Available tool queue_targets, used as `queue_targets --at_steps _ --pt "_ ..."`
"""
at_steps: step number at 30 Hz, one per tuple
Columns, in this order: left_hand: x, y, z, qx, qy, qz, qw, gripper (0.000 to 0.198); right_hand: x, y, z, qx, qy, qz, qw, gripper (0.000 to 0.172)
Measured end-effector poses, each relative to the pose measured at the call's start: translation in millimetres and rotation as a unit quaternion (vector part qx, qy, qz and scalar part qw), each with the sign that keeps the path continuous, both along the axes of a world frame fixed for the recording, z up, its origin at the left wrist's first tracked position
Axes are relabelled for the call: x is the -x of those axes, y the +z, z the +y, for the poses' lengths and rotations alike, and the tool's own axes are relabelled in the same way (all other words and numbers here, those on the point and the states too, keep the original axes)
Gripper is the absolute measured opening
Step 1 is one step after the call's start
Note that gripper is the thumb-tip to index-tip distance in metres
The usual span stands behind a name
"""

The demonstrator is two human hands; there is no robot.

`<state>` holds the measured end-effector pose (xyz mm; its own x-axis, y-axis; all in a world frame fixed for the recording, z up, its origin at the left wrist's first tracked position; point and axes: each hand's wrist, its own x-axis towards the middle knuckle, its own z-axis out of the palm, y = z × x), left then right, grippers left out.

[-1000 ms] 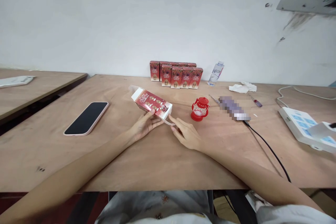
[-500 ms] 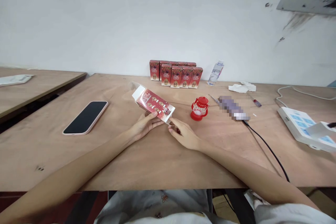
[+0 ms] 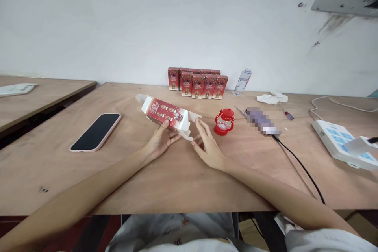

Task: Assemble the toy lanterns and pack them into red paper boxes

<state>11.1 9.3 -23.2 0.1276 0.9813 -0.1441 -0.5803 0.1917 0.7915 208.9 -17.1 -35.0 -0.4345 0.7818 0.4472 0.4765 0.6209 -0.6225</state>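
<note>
Head view shows the left hand (image 3: pixel 159 141) gripping the red printed cardboard box (image 3: pixel 165 115) from below, its thumb on top. The right hand (image 3: pixel 209 149), fingers loosely spread, touches the box's open white end flaps. Tilted, the box hovers just above the wooden table (image 3: pixel 177 181), near a small red lantern (image 3: pixel 225 121).

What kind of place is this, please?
Probably a small packing workbench: a plywood table against a plain wall, a row of identical red boxes at the back, and a small red lantern beside an open carton.

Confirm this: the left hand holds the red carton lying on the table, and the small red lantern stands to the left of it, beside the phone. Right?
Not quite. In the head view the red lantern stands right of the carton, beyond the right hand; the phone lies left. The left hand holds the carton.
</note>
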Motion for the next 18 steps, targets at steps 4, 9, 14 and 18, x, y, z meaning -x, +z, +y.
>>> queue_targets --at_steps 4,9,14,18 --pt "0 -0.6 0 -0.019 0.053 -0.005 0.998 0.031 -2 -0.2 4 0.055 -0.004 0.059 0.997 0.069" --pt "-2 3.4 -2 -0.039 0.048 0.015 0.998 0.037 -4 5.3 4 0.111 0.065 0.105 0.986 0.062" --pt "-4 7.8 -5 -0.024 0.053 0.052 0.997 0.044 -5 10.4 2 0.178 0.166 0.089 0.966 0.051" --pt "-5 8.3 -5 -0.004 0.070 0.072 0.995 0.040 -5 5.8 4 0.205 0.177 0.100 0.957 0.047"
